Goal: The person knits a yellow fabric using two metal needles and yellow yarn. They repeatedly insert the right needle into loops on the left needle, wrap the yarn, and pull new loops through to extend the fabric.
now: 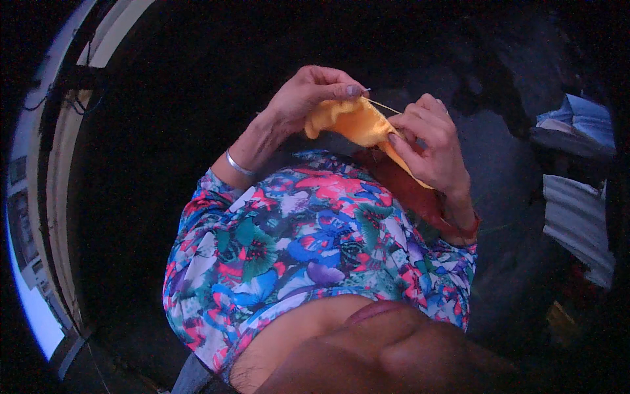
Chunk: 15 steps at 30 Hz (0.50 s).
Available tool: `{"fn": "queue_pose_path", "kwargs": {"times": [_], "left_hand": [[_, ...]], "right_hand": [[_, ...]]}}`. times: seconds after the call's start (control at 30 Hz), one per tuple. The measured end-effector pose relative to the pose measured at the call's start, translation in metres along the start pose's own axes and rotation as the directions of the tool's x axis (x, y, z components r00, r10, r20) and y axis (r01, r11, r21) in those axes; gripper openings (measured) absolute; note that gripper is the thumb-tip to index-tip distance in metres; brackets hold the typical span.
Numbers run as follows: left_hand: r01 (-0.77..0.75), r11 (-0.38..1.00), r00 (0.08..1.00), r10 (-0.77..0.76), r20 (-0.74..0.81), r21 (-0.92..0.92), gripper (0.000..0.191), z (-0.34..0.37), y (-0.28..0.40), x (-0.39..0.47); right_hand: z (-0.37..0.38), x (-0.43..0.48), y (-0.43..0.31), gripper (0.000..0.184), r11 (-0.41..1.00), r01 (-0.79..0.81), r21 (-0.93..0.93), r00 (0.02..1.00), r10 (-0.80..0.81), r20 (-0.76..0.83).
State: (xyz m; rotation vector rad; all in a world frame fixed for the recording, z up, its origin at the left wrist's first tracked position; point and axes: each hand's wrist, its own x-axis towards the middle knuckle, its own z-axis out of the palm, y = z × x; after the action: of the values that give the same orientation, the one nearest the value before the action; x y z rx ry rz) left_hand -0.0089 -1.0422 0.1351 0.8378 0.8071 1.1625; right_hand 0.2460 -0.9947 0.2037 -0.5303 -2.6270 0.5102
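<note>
A piece of yellow fabric (362, 123), knitted by its look, hangs between my two hands above my lap. My left hand (315, 93) pinches its upper edge between thumb and fingers. Just past that thumb pokes a thin pale needle tip (366, 90). From there a taut yellow strand (384, 105) runs to my right hand (430, 140), whose curled fingers hold the fabric's right end. A narrow yellow strip trails below the right palm. What else the right fingers grip is hidden. Beneath the right wrist lies a dark red cloth (413, 189).
To the right are a pale corrugated sheet (576, 224), a blue-and-white folded item (578, 120) and a small yellowish object (561, 317). A pale ledge or frame (61, 197) curves along the left rim. Much of the surroundings is too dark to make out.
</note>
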Motion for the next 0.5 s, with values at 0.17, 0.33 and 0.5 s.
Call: {"fn": "queue_pose_path", "kwargs": {"times": [0.17, 0.33, 0.5], "left_hand": [[-0.150, 0.969, 0.960, 0.190, -0.204, 0.197, 0.019, 0.025, -0.011, -0.007], [-0.168, 0.942, 0.970, 0.211, -0.120, 0.290, 0.019, 0.024, -0.013, -0.007], [-0.125, 0.955, 0.970, 0.175, -0.169, 0.270, 0.018, 0.013, -0.008, -0.002]], "right_hand": [[0.006, 0.009, -0.005, 0.017, 0.987, 0.034, -0.155, 0.988, -0.057, -0.145], [0.010, 0.001, 0.000, 0.016, 0.977, -0.020, -0.213, 0.973, -0.029, -0.228], [0.012, -0.006, 0.002, 0.020, 0.985, 0.008, -0.175, 0.976, -0.046, -0.213]]}}
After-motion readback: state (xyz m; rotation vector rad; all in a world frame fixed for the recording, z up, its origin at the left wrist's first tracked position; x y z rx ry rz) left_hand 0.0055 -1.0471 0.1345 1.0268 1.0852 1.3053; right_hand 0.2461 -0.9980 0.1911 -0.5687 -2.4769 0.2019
